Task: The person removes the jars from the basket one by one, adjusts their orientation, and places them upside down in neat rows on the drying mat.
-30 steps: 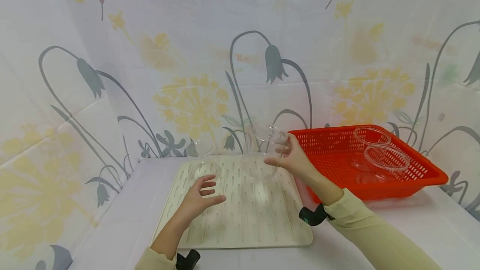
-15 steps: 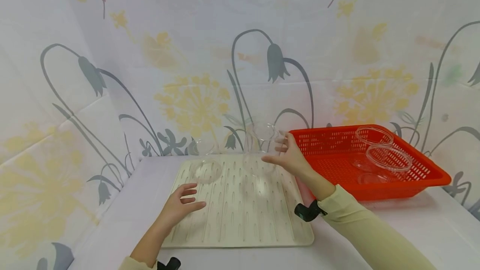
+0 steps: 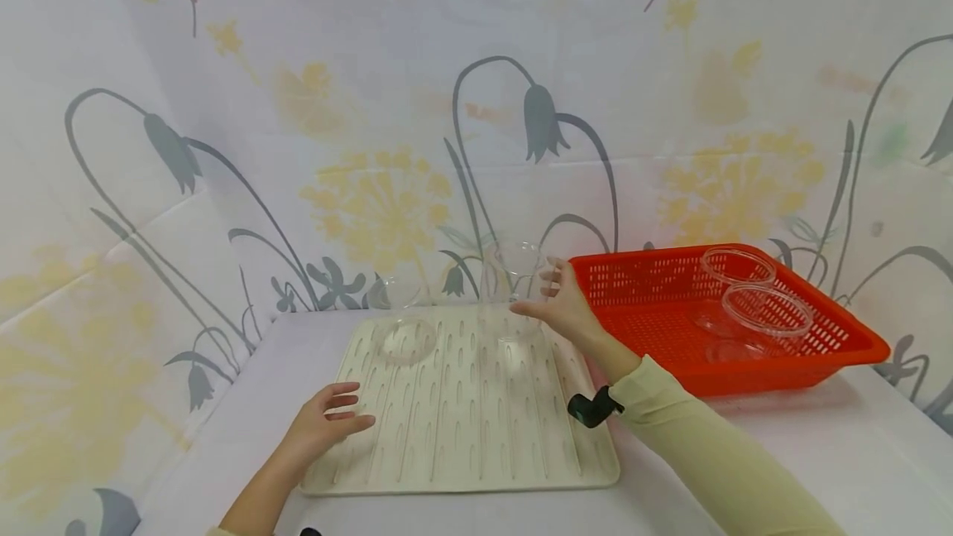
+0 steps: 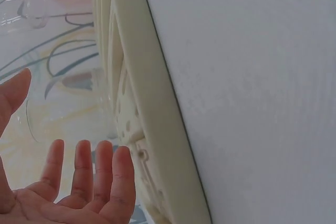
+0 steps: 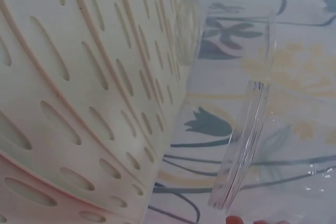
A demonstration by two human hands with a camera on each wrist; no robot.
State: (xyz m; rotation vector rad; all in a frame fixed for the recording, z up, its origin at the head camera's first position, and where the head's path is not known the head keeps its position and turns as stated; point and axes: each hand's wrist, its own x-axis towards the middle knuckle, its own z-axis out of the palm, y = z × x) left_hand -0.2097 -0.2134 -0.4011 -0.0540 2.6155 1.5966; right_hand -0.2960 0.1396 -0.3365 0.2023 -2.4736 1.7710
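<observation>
My right hand (image 3: 567, 304) is at the right side of a clear plastic jar (image 3: 514, 279) with a ridged rim, thumb in front and fingers behind, gripping it over the back of the pale draining mat (image 3: 462, 437). In the right wrist view the jar's rim (image 5: 241, 145) stands out, with only fingertips (image 5: 234, 220) at the bottom edge. A second clear jar (image 3: 402, 325) stands to the left at the mat's back. My left hand (image 3: 320, 424) hangs over the mat's left side, fingers spread and holding nothing; its palm and fingers (image 4: 84, 177) show in the left wrist view.
A red perforated basket (image 3: 744, 383) stands at the right, beside the mat. Inside it are clear jars (image 3: 767, 310) with round rims. White cloth (image 3: 223, 404) covers the table, and a flower-patterned curtain (image 3: 476, 40) rises behind.
My left hand has drawn back leftward and down, away from the left jar. My right hand and its jar have shifted slightly left.
</observation>
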